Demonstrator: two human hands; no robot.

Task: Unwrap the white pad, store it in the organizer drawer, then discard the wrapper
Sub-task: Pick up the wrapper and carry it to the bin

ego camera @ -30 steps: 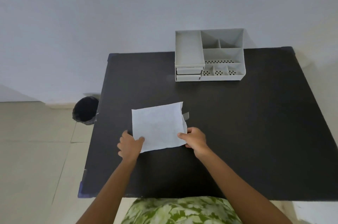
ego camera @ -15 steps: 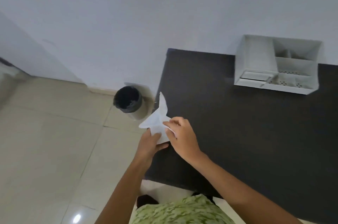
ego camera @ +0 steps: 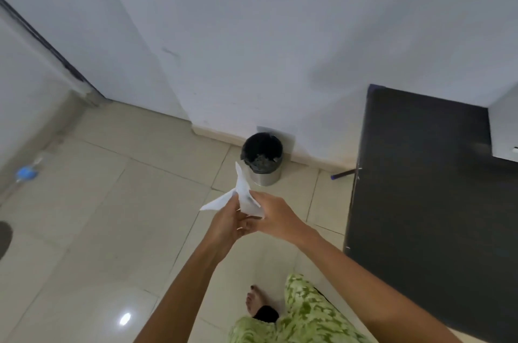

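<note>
Wrapper [ego camera: 243, 197], flat on the counter [ego camera: 420, 174] a second ago, now crumpled between left hand [ego camera: 227, 223] and right hand [ego camera: 276, 218] near the bin [ego camera: 263, 156], disposal seemingly imminent

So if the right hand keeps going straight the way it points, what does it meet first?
Probably the black-lined bin. The right hand, holding the crumpled wrapper with the left hand, points toward it; depth is unclear.
</note>
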